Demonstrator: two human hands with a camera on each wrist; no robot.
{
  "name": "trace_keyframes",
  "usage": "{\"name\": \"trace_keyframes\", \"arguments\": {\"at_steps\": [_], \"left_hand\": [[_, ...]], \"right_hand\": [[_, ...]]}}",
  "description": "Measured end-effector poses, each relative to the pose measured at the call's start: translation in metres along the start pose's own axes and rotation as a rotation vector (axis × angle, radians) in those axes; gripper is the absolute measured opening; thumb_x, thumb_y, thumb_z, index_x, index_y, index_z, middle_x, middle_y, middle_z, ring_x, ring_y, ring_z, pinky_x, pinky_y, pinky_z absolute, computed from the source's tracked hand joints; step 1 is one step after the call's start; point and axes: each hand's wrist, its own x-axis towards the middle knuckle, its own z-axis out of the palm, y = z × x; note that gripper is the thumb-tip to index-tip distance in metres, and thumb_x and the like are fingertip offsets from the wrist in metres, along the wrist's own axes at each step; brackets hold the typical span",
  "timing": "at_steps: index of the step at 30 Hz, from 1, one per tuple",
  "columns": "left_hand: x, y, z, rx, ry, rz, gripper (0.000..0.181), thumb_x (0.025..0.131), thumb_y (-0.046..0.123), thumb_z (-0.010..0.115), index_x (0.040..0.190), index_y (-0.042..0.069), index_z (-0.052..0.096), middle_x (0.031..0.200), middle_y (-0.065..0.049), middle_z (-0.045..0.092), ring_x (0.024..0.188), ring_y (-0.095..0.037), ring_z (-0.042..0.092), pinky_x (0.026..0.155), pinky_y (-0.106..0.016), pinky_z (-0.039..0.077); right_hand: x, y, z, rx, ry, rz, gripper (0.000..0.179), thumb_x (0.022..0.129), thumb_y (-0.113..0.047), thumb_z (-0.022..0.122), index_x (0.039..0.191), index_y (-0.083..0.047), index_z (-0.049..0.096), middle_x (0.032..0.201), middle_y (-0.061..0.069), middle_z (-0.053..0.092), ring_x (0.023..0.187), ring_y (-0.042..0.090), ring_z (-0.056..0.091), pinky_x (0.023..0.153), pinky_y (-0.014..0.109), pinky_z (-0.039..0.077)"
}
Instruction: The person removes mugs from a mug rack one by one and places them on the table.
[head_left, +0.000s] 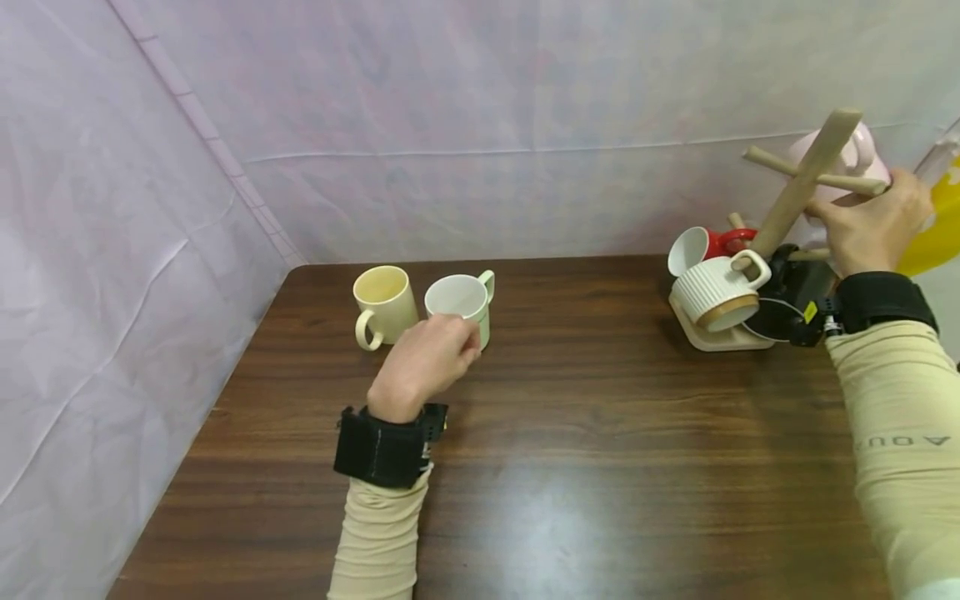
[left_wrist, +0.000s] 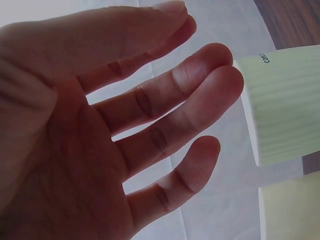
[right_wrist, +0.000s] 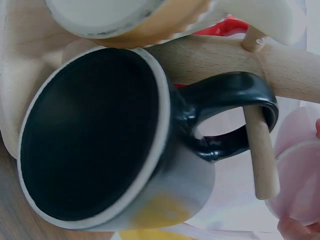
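My right hand (head_left: 879, 221) grips a pink mug (head_left: 862, 171) beside the upper pegs of a wooden mug tree (head_left: 797, 196). In the right wrist view, fingertips show at the rim of that pink mug (right_wrist: 300, 177). My left hand (head_left: 427, 362) hovers by a pale green mug (head_left: 459, 293), its fingers loosely curved with nothing between them. Its fingertips come right up to the green mug (left_wrist: 285, 105) in the left wrist view. A pale yellow mug (head_left: 395, 312) stands left of the green one, its handle toward me.
On the tree's lower pegs hang a white ribbed mug (head_left: 712, 287), a red mug (head_left: 693, 248) and a black-handled mug (right_wrist: 90, 140). The tree's base (head_left: 708, 337) stands at the back right of the brown table (head_left: 562, 417). Something yellow (head_left: 937, 225) lies beyond my right hand.
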Motion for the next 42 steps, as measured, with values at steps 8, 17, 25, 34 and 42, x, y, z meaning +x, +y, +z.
{"name": "trace_keyframes", "arguments": {"at_steps": [8,17,25,34,42], "left_hand": [[0.000,0.001,-0.001,-0.006,-0.002,-0.001,0.011,0.081,0.014,0.063,0.072,0.018,0.058,0.070,0.005,0.055,0.059,-0.014,0.050,0.053,-0.035,0.045],[0.001,0.001,0.000,-0.010,-0.003,0.001,0.012,0.081,0.015,0.063,0.071,0.018,0.058,0.070,0.005,0.055,0.060,-0.013,0.050,0.053,-0.035,0.045],[0.001,0.002,-0.002,-0.012,-0.008,0.000,0.011,0.081,0.015,0.063,0.071,0.018,0.058,0.070,0.006,0.055,0.060,-0.013,0.049,0.053,-0.034,0.045],[0.001,0.004,0.000,-0.023,-0.021,-0.004,0.011,0.081,0.015,0.064,0.072,0.018,0.058,0.070,0.006,0.055,0.060,-0.013,0.049,0.054,-0.034,0.045],[0.002,0.005,0.000,-0.022,-0.016,0.002,0.019,0.080,0.017,0.065,0.066,0.018,0.053,0.066,0.004,0.052,0.059,-0.015,0.048,0.053,-0.035,0.043]], "right_hand": [[-0.003,0.006,0.002,0.041,0.076,0.029,0.049,0.061,-0.043,0.073,0.096,-0.031,0.041,0.088,-0.020,0.030,0.112,0.013,0.033,0.098,0.024,0.018],[-0.005,0.006,0.002,0.034,0.085,0.077,0.071,0.061,-0.049,0.073,0.120,-0.017,0.048,0.103,-0.014,0.035,0.106,0.002,0.025,0.097,0.022,0.018],[-0.011,0.012,0.003,0.082,0.106,0.055,0.070,0.062,-0.045,0.076,0.119,-0.015,0.050,0.102,-0.014,0.035,0.103,0.000,0.028,0.093,0.022,0.022],[-0.017,0.018,-0.002,0.189,0.113,0.082,0.067,0.062,-0.034,0.079,0.120,-0.015,0.051,0.105,-0.013,0.038,0.103,0.000,0.031,0.094,0.023,0.025],[-0.011,0.026,-0.007,0.391,0.102,0.131,0.067,0.057,-0.019,0.085,0.116,-0.011,0.055,0.101,-0.010,0.048,0.098,0.003,0.044,0.093,0.018,0.034]]}}
